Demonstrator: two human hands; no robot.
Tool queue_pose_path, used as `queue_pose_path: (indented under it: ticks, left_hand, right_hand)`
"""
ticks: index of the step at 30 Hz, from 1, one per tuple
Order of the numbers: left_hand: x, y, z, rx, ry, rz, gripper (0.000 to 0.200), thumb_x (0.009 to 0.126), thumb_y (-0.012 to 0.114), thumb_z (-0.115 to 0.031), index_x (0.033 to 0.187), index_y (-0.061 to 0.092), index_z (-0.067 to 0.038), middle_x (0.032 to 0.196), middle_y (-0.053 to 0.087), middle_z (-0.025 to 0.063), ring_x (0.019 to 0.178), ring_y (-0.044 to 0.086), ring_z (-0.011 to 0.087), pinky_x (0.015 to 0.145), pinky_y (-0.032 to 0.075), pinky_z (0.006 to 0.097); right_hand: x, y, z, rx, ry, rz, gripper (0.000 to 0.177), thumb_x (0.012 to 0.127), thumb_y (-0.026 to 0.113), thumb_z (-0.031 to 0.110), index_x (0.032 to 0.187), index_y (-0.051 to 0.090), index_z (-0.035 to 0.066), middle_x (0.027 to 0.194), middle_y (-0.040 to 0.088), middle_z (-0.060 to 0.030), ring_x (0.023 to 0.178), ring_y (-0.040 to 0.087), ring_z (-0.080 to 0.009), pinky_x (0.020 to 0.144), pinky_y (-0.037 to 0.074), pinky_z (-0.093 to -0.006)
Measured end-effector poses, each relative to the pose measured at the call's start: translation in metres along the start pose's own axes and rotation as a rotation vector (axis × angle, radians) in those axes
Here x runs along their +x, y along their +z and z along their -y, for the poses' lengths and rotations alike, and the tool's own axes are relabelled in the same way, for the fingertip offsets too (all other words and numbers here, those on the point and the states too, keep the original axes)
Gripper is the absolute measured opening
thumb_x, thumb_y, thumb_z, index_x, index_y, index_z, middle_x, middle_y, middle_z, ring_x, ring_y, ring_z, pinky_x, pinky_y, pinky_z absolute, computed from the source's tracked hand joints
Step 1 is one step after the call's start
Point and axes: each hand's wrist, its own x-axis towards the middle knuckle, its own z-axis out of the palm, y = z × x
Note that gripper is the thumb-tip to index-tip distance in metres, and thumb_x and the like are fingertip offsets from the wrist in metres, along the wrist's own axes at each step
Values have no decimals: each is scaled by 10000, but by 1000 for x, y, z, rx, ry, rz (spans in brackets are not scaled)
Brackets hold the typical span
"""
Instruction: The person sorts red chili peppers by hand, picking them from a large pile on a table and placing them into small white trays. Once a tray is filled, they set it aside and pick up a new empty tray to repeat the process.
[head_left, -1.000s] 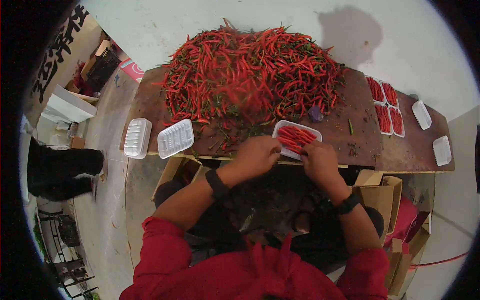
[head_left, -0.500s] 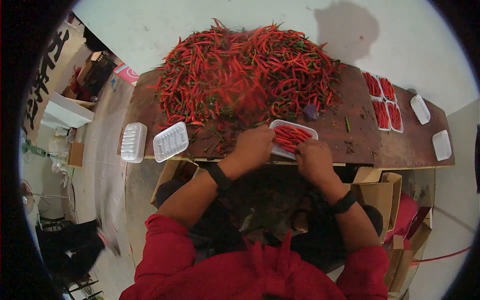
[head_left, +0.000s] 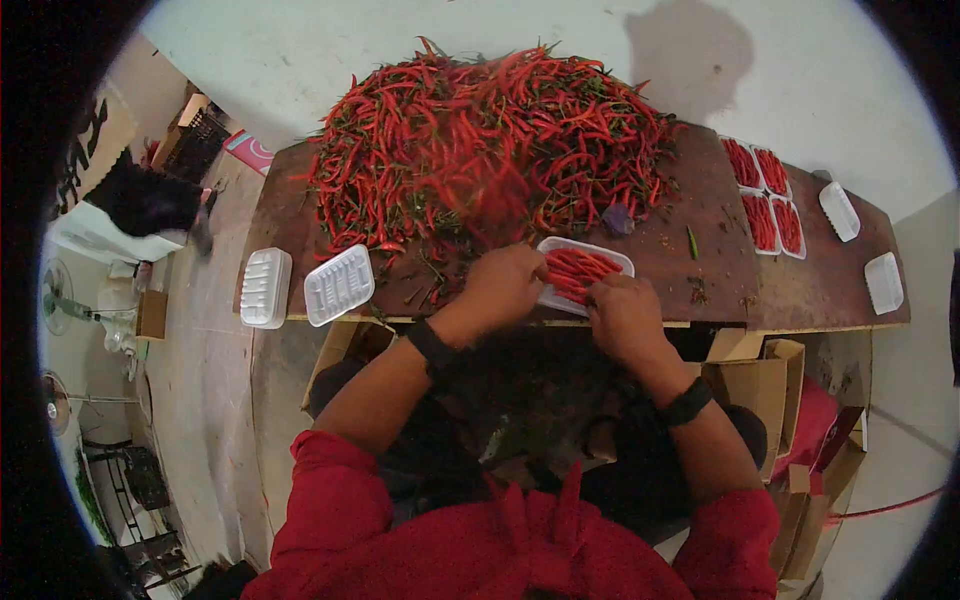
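Note:
A white foam tray [head_left: 612, 252] partly filled with red chilies [head_left: 578, 268] lies at the near edge of the brown wooden table [head_left: 715, 275]. My left hand [head_left: 505, 285] is at the tray's left end, its fingers curled around a few chilies there. My right hand [head_left: 625, 315] is at the tray's near side, with its fingers curled over the rim and touching the chilies. Both wrists wear black bands. Right behind the tray rises a large heap of red chilies [head_left: 490, 140].
Two empty white trays [head_left: 340, 283] [head_left: 265, 288] sit at the table's left end. Several filled trays [head_left: 765, 195] and two empty ones [head_left: 838, 210] [head_left: 884, 282] are at the right. Cardboard boxes [head_left: 765, 385] stand under the table. A dark blurred figure [head_left: 150, 200] is at the far left.
My left hand has slid right onto the tray's left end and my right hand has edged in slightly. The dark figure at the left went from lower left to upper left.

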Motion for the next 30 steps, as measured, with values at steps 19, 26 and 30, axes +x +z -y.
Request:
queue_pose_path:
  ticks: [19, 26, 30]
  left_hand:
    - [3, -11, -16, 157, 3, 62, 114, 694, 577, -130, 783, 622, -76, 828, 589, 147, 813, 591, 349, 689, 471, 465]
    - [5, -5, -13, 117, 79, 79, 265, 764, 590, -205, 1018, 630, -138, 962, 588, 139, 896, 581, 339, 750, 487, 450]
    - [5, -6, -16, 106, 88, 90, 247, 774, 588, -209, 1002, 629, -124, 949, 600, 122, 898, 583, 330, 745, 490, 439]
  right_hand:
    - [1, 2, 1, 31, 21, -34, 141, 698, 652, 138, 815, 637, 61, 821, 614, -129, 837, 597, -309, 745, 437, -419]
    - [2, 2, 1, 48, -5, -77, 139, 700, 645, 134, 814, 616, 61, 807, 609, -135, 815, 594, -321, 727, 432, -427]
    - [1, 1, 3, 59, 2, -69, 125, 705, 627, 131, 809, 611, 62, 803, 606, -135, 808, 592, -324, 716, 429, -428]
